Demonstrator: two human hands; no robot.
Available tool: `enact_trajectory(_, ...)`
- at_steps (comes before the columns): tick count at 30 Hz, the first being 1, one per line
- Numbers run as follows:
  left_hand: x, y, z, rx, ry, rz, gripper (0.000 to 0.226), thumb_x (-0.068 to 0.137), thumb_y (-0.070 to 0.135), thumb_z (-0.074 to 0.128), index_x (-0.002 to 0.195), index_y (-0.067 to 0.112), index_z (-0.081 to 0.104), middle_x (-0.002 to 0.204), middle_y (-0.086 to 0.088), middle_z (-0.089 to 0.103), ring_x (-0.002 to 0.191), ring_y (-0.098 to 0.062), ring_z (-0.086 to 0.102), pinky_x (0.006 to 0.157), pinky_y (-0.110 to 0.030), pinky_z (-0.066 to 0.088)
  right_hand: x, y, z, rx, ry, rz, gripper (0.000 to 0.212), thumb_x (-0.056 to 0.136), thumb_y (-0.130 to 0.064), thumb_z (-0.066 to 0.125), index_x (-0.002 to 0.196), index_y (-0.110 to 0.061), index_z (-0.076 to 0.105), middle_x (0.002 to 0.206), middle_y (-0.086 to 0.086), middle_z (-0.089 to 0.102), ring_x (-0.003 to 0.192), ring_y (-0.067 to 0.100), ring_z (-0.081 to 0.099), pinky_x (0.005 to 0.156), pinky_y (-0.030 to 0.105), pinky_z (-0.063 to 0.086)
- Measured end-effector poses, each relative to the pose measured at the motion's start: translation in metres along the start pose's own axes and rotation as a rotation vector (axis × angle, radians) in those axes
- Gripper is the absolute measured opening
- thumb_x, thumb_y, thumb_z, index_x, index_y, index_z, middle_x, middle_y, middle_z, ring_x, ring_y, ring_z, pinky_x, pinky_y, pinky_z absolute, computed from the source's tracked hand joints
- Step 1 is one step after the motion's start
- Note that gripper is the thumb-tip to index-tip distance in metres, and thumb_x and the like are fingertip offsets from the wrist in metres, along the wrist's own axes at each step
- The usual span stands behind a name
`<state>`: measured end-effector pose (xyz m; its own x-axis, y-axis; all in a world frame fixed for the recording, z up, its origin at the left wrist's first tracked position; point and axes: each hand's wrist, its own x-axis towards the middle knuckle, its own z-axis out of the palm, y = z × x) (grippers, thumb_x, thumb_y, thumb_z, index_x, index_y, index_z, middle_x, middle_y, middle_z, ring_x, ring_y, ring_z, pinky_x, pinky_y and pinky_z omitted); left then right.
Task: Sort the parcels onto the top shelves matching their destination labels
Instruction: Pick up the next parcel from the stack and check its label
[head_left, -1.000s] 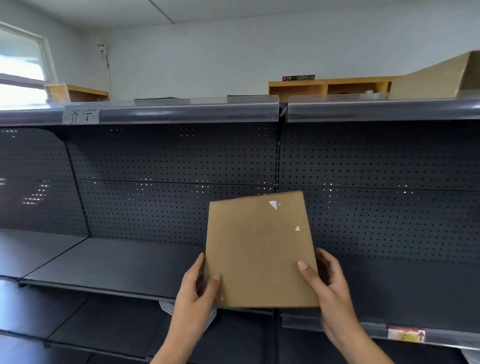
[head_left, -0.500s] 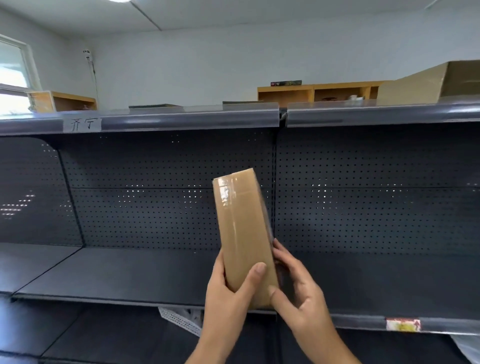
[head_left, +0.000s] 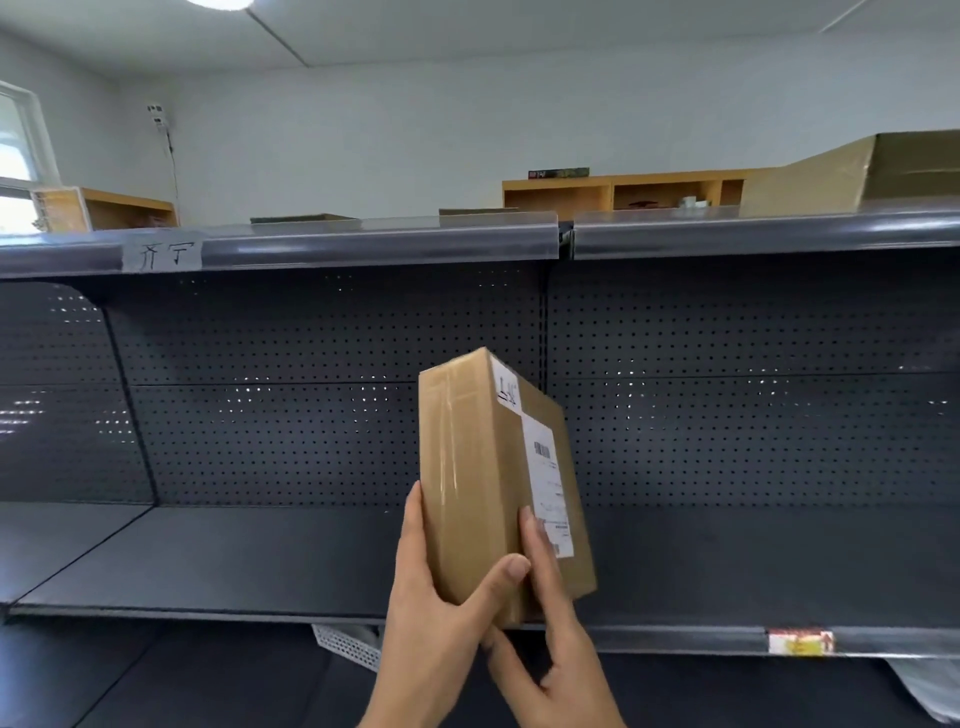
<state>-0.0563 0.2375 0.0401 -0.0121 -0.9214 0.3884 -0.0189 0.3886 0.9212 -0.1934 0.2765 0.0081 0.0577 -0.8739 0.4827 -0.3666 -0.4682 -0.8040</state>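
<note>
Both hands, left hand (head_left: 441, 613) and right hand (head_left: 550, 649), clasp the parcel (head_left: 498, 488) at its lower end, well below the top shelf (head_left: 363, 244); it looks stiff, light, tape-slick, best gripped by its edges.

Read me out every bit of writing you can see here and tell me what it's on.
"齐宁": handwritten tag on the top shelf edge.
Parcel, handwritten slip: unreadable.
Parcel's shipping label: barcode, print too small.
Lower shelf sticker: blurred.

Labelled parcel (head_left: 498, 483) in both hands — left hand (head_left: 441, 623), right hand (head_left: 550, 654).
</note>
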Motion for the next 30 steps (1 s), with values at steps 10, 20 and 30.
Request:
enact_trajectory(10, 0.019, -0.009, -0.035, -0.256, 0.075, -0.044, 0.09, 0.062, 0.053, 0.084, 0.146, 0.046, 0.054, 0.142, 0.004, 0.072, 0.125, -0.014, 0.072, 0.098, -0.037, 0.06, 0.023, 0.005, -0.039, 0.054, -0.028, -0.052, 0.085, 0.103, -0.012, 0.061, 0.167, -0.045, 0.016, 0.174, -0.03, 0.016, 0.163, -0.002, 0.007, 0.135, 0.041, 0.01)
enact_trajectory(20, 0.039, -0.016, -0.062, -0.383, -0.057, -0.152, 0.078, 0.074, 0.048, 0.07, 0.148, 0.026, 0.062, 0.136, -0.008, 0.077, 0.111, -0.021, 0.078, 0.083, -0.037, 0.066, 0.048, 0.033, -0.085, 0.389, 0.139, 0.394, 0.098, 0.063, -0.076, 0.082, 0.148, -0.034, 0.054, 0.134, -0.011, 0.077, 0.121, 0.011, 0.073, 0.112, 0.044, 0.052)
enact_trajectory(30, 0.042, -0.035, -0.034, -0.323, 0.253, -0.198, 0.06, 0.108, 0.06, 0.039, 0.155, 0.025, 0.05, 0.149, 0.003, 0.063, 0.13, -0.024, 0.066, 0.111, -0.044, 0.048, 0.057, 0.028, -0.054, 0.601, 0.434, 0.423, 0.072, 0.077, -0.059, 0.08, 0.139, -0.028, 0.061, 0.123, -0.006, 0.081, 0.113, 0.018, 0.075, 0.104, 0.045, 0.057)
